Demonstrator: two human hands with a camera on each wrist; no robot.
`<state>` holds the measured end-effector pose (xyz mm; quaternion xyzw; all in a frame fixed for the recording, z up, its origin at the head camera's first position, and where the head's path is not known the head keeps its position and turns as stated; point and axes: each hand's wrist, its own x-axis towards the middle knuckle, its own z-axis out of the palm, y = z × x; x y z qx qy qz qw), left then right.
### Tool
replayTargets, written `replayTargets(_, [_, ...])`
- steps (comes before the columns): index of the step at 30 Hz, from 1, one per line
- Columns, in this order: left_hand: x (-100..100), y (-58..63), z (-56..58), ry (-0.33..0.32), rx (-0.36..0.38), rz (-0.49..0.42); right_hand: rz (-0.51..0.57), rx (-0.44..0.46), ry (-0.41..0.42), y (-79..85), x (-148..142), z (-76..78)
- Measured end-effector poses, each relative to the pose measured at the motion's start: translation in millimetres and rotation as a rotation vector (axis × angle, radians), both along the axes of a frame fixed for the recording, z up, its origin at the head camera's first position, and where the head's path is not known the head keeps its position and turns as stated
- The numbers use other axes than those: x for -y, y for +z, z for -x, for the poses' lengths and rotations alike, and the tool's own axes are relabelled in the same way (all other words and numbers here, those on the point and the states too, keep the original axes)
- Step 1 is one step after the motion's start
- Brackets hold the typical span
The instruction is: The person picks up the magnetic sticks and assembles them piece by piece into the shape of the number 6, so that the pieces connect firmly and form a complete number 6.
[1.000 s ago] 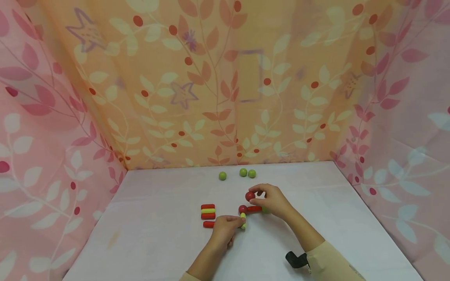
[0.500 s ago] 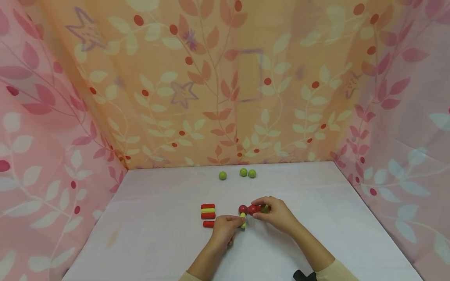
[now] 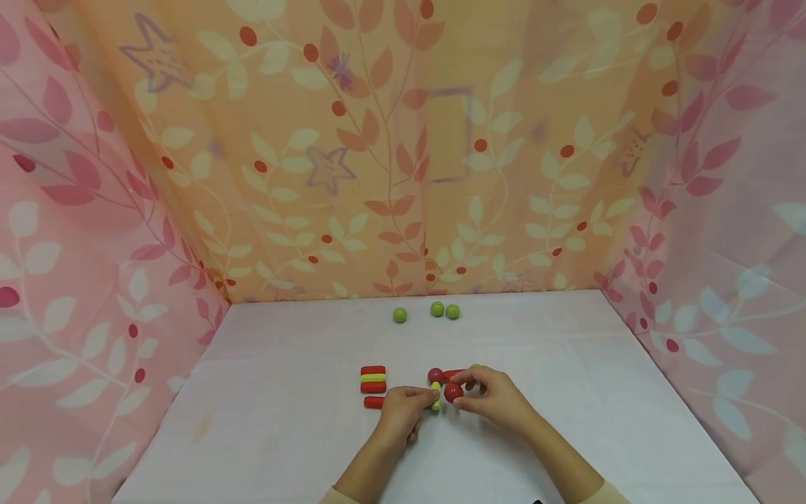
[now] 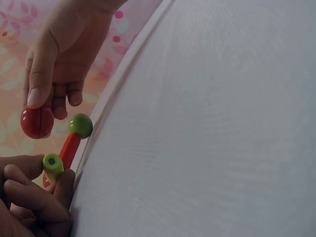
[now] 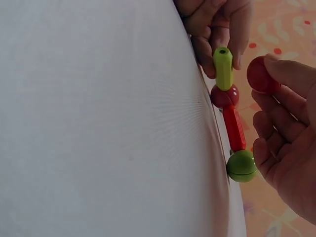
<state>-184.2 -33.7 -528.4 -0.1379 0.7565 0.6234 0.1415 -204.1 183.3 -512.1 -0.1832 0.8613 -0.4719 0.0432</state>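
Observation:
My left hand [image 3: 401, 414] pinches a yellow-green rod [image 5: 223, 69] between thumb and fingers; the rod's near end shows a small dark hole. At its far end the rod meets a dark red ball [image 5: 224, 96]. From that ball a red rod [image 5: 234, 128] runs to a green ball [image 5: 242, 166], making a bent chain on the table. My right hand [image 3: 500, 400] holds another red ball [image 3: 453, 393] between thumb and fingertips, just right of the yellow-green rod and apart from it. In the head view the right hand hides most of the chain's green ball.
Left of my hands, two red rods and a yellow rod [image 3: 373, 378] lie side by side. Another red rod [image 3: 374, 402] is partly behind the left hand. Three green balls [image 3: 437, 309] sit near the back edge of the white table [image 3: 283, 420]. Patterned cloth walls surround it.
My right hand has brought the red ball down toward me, past the chain's red rod, to beside the yellow-green rod. The left hand has kept its place and its pinch.

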Motion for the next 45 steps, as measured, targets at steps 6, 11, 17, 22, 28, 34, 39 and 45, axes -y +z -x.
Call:
replayTargets(6, [-1,-1.6,1.8,0.027,-0.016,0.039,0.028,0.019,0.045,-7.5,-2,0.8])
replayTargets(11, [-3,-0.9,1.0,0.043,-0.026,0.035,0.016,0.039,0.035,-10.4,-3,-2.1])
replayTargets(17, [-8,-2.8,2.9,0.077,-0.018,0.015,0.022,0.067,0.058,-12.7,-1,-5.8])
replayTargets(22, [-10,-4.8,8.1,0.095,-0.021,0.001,0.04,0.12,0.064,-15.2,1,-6.9])
replayTargets(28, [-13,-6.2,11.1,0.105,-0.038,-0.035,0.041,0.155,0.054,-17.3,5,-7.6])
replayTargets(34, [-14,-7.3,10.6,0.1,-0.045,-0.032,0.037,0.155,0.036,-21.2,9,-9.5])
replayTargets(39, [-14,-7.5,11.0,0.092,-0.025,-0.03,0.028,0.126,0.013,-23.4,12,-11.8])
replayTargets(45, [-13,-5.5,10.7,0.092,-0.015,-0.014,0.013,0.09,0.001,-26.5,15,-12.5])
